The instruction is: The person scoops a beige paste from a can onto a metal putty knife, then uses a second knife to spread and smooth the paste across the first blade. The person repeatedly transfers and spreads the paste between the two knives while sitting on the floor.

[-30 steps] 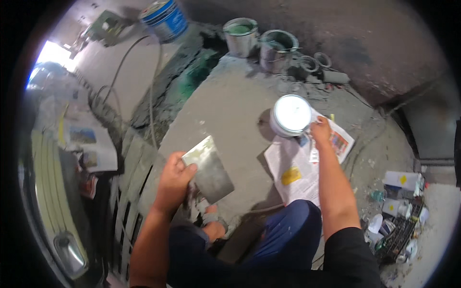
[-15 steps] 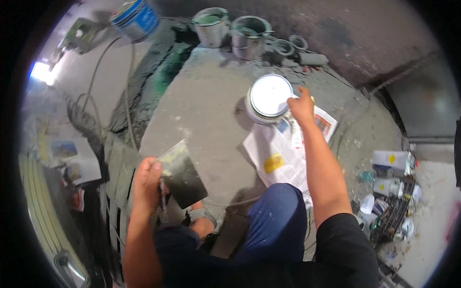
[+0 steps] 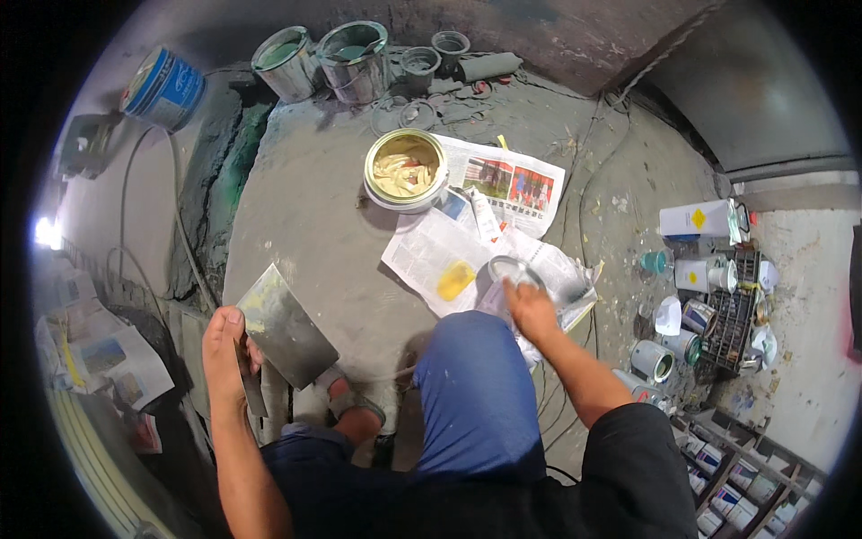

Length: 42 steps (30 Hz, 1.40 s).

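Observation:
My left hand (image 3: 222, 350) grips a dark rectangular plate (image 3: 292, 332) by its edge, tilted, with a pale yellow smear near one corner. A narrow flat strip (image 3: 252, 382), like a scraper's blade, hangs below the same hand. Low over the newspaper (image 3: 422, 247), my right hand (image 3: 534, 310) is closed on a round tin lid (image 3: 503, 272), blurred by motion. Whether the lid touches the paper I cannot tell. Beyond it stands an uncovered tin (image 3: 401, 206) holding cream-coloured putty (image 3: 404, 175). A white tube (image 3: 485, 216) lies on the paper beside the tin.
Two stained buckets (image 3: 285, 74) and small cups (image 3: 419, 67) stand at the back. A blue bucket (image 3: 166, 88) is far left beyond a hose (image 3: 184, 229). Cans (image 3: 653, 359) and a black crate (image 3: 732, 314) crowd the right, above a compartmented rack (image 3: 736, 485).
My right hand has lifted the lid off the tin and brought it nearer, down over the newspaper, uncovering the putty. The left hand still holds the plate; the view has shifted.

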Each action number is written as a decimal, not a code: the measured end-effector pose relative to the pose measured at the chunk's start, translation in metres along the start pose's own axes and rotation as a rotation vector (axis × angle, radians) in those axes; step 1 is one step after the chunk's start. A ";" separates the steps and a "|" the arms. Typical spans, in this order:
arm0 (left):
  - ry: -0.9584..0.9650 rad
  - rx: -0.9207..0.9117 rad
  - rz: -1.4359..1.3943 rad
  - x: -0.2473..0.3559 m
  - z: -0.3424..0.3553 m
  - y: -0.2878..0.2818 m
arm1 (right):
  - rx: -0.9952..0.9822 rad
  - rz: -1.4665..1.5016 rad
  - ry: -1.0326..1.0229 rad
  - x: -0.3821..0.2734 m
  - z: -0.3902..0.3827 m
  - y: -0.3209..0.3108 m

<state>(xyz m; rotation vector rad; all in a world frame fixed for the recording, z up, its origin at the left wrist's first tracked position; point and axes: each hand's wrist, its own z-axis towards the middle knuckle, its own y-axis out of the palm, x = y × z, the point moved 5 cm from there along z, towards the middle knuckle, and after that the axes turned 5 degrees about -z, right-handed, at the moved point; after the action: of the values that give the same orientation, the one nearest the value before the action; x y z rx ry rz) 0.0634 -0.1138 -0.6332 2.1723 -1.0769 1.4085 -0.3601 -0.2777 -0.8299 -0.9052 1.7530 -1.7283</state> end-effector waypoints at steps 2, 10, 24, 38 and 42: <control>0.048 0.011 -0.010 -0.002 0.002 0.002 | -0.073 0.122 -0.006 -0.017 -0.032 0.023; 0.077 -0.057 -0.217 0.019 -0.008 0.043 | -0.018 0.936 0.539 0.020 0.017 -0.043; -0.074 -0.399 0.051 0.082 0.006 0.134 | -0.015 2.750 0.209 -0.069 0.135 -0.214; -0.270 -0.845 0.080 0.005 0.112 0.162 | -0.099 2.563 0.603 -0.056 0.153 -0.180; -0.218 -1.143 0.173 -0.028 0.125 0.166 | -0.281 2.430 0.682 -0.053 0.144 -0.157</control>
<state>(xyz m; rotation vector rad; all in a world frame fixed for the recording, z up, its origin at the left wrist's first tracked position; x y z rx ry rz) 0.0123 -0.2899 -0.7343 1.3826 -1.6191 0.3502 -0.2002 -0.3262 -0.6868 1.5472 1.5516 0.0688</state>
